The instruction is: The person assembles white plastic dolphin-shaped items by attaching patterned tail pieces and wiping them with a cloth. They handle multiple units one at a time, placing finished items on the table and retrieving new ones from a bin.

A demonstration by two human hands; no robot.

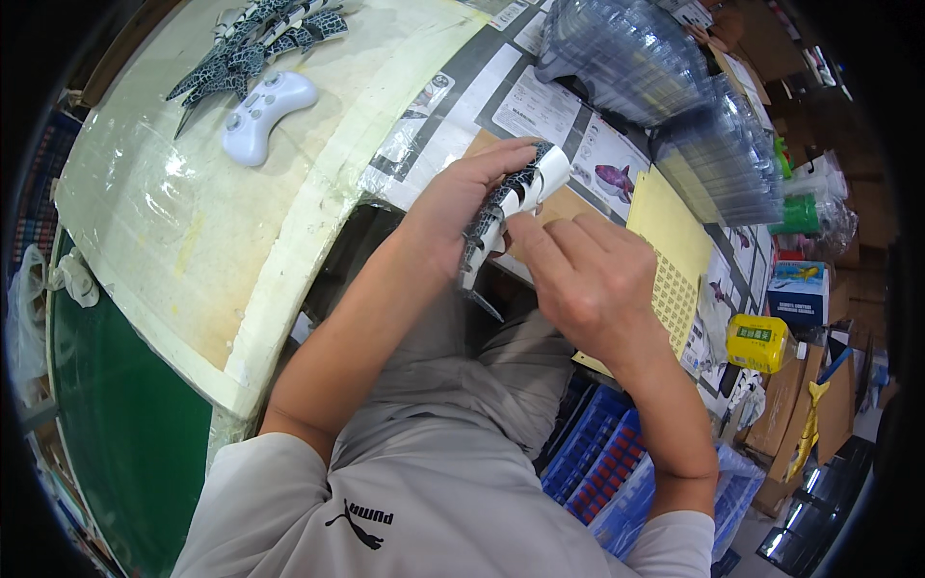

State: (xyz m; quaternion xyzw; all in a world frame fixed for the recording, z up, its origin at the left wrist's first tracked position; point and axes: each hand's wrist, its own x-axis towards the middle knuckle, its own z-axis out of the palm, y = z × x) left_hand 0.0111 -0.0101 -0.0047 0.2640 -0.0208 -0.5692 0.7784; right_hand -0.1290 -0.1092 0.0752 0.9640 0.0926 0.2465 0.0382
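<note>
My left hand (445,200) is wrapped round a segmented toy body (520,193) with a black crackle pattern on top and a white underside. It is held tilted above my lap, at the table's near edge. My right hand (593,275) is closed, with thumb and forefinger pressed against the toy's white side. Whatever is between those fingertips is hidden. A thin dark pointed piece (485,304) hangs below the toy's lower end. Under the hands, part of a brown cardboard piece (568,207) shows on the table.
At the far left lie similar patterned toys (246,53) and a white game-style controller (268,116). To the right are a yellow sticker sheet (674,279), stacked clear plastic trays (626,58) and a yellow bottle (759,344). A blue crate (617,462) stands beside my right leg.
</note>
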